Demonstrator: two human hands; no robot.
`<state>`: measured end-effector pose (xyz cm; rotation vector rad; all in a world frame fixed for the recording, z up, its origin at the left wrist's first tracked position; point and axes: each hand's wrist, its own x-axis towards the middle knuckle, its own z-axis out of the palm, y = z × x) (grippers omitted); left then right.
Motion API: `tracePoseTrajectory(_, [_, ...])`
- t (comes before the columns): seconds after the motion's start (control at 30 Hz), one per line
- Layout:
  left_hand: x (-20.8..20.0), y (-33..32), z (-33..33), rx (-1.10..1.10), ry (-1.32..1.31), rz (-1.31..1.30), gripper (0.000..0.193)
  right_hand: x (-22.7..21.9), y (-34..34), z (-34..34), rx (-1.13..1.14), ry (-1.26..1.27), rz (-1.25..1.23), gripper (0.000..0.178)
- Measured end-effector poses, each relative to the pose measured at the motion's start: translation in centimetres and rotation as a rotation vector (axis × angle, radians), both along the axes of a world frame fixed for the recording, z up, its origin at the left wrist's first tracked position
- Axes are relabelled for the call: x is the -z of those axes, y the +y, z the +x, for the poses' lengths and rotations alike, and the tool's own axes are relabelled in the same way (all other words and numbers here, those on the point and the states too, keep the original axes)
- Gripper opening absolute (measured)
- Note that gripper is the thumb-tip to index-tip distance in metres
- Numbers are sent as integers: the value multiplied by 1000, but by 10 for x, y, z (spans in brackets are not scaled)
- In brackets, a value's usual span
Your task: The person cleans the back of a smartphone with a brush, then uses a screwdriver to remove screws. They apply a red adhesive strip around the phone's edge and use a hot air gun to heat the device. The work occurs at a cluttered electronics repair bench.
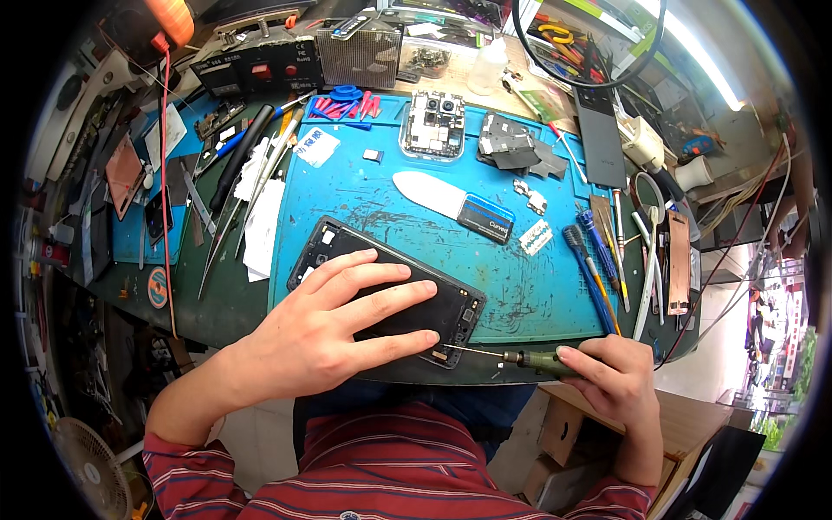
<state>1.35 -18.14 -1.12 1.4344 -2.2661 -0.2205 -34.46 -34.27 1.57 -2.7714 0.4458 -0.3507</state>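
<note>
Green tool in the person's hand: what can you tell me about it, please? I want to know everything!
The green tool is long and slim. Its dark green handle looks like plastic, and a thin, straight, shiny shaft that looks like metal sticks out of it. The person's right hand grips the back of the handle, hiding that end. It lies almost level, pointing left. Its tip is at the lower right end of a black phone body; I can't tell whether they touch.
</note>
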Motion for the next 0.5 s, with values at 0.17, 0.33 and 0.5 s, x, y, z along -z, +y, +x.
tracePoseTrajectory(0.17, [-1, -1, -1, 3, 5, 4, 50, -3, 0, 1, -12, 14, -3, 56])
tracePoseTrajectory(0.33, [0, 0, -1, 0, 6, 3, 50, -5, -2, 1, -35, 47, 1, 56])
tracePoseTrajectory(0.5, [0, -1, 0, 3, 8, -4, 49, 0, -2, -2, -8, 4, 21, 57])
